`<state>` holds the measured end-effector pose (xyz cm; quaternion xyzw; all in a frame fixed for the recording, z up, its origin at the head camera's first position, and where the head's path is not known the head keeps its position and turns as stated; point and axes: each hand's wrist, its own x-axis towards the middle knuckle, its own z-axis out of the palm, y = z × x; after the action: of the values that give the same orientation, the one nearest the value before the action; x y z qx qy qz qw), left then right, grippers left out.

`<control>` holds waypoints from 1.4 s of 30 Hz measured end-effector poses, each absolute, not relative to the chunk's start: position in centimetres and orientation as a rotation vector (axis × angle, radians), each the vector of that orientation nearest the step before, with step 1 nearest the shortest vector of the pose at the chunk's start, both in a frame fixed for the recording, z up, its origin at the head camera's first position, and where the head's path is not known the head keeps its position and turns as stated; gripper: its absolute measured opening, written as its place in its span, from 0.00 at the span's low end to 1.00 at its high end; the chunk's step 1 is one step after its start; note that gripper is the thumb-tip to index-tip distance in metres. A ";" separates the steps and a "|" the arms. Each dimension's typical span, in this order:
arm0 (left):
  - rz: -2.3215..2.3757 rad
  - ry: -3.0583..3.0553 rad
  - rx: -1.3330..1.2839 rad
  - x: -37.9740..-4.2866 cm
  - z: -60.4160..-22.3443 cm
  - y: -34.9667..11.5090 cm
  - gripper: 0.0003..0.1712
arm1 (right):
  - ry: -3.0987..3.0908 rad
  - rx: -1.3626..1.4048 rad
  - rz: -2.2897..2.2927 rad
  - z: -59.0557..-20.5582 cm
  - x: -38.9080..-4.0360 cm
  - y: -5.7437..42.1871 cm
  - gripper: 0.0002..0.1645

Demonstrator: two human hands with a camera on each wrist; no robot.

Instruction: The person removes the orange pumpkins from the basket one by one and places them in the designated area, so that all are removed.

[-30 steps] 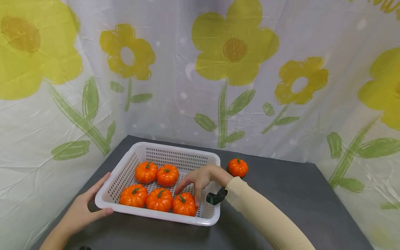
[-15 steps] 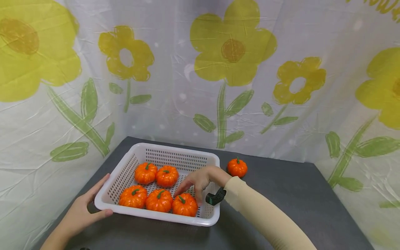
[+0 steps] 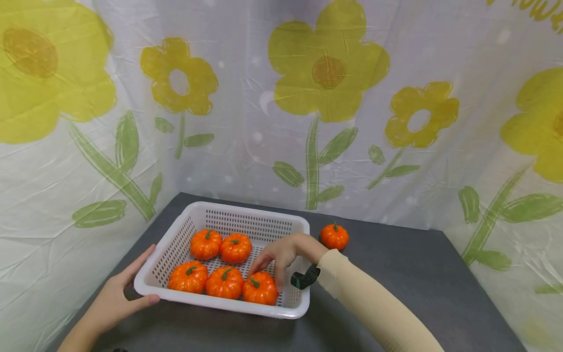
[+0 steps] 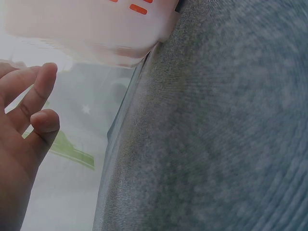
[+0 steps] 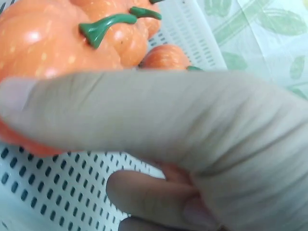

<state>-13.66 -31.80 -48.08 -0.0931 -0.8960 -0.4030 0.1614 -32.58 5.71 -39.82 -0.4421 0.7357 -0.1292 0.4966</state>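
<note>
A white perforated plastic basket (image 3: 228, 304) rests on the dark table, holding several orange toy pumpkins with green stems. My right hand (image 3: 283, 254) reaches over its right wall and grips the front-right pumpkin (image 3: 260, 292), thumb on the right side and fingers behind. The right wrist view shows the thumb (image 5: 96, 110) against that pumpkin (image 5: 53, 43); lower fingers curl over the basket floor. At the basket's near-left corner is my left hand (image 3: 112, 296), index finger and thumb spread straight along either side. Its other fingers (image 4: 45, 82) sit apart below the basket wall (image 4: 86, 36).
One more pumpkin (image 3: 334, 236) stands on the table (image 3: 396, 274), right of the basket. Curtains (image 3: 246, 122) printed with yellow flowers enclose the table at the back and sides. A black band (image 3: 305, 277) is on the right wrist.
My right fingers have drawn in around the front-right pumpkin, whose stem now leans slightly more to the left. The left hand and the basket have stayed in place.
</note>
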 end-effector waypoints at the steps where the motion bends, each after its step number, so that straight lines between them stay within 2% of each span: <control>1: -1.152 -2.557 -0.266 -13.7 -48.1 -31.8 0.62 | 1.781 -1.081 -0.313 -39.8 -32.6 5.8 0.48; 13: -1.145 -2.573 -0.251 -13.7 -48.2 -31.8 0.61 | 1.815 -1.128 -0.452 -38.3 -33.1 7.7 0.51; 21: -1.143 -2.572 -0.246 -13.6 -48.2 -31.8 0.61 | 1.836 -1.158 -0.644 -36.9 -33.1 9.7 0.47; 29: -1.141 -2.551 -0.260 -13.7 -48.2 -31.8 0.62 | 1.916 -1.211 -0.821 -35.8 -32.3 11.6 0.47; 42: -1.146 -2.565 -0.244 -13.7 -48.3 -31.7 0.61 | 2.168 -1.208 -1.141 -36.5 -29.8 14.2 0.47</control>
<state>-13.70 -31.75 -48.33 -0.0853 -0.8979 -0.4011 0.1600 -29.81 14.22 -36.53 -0.4329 0.7771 -0.4090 0.2034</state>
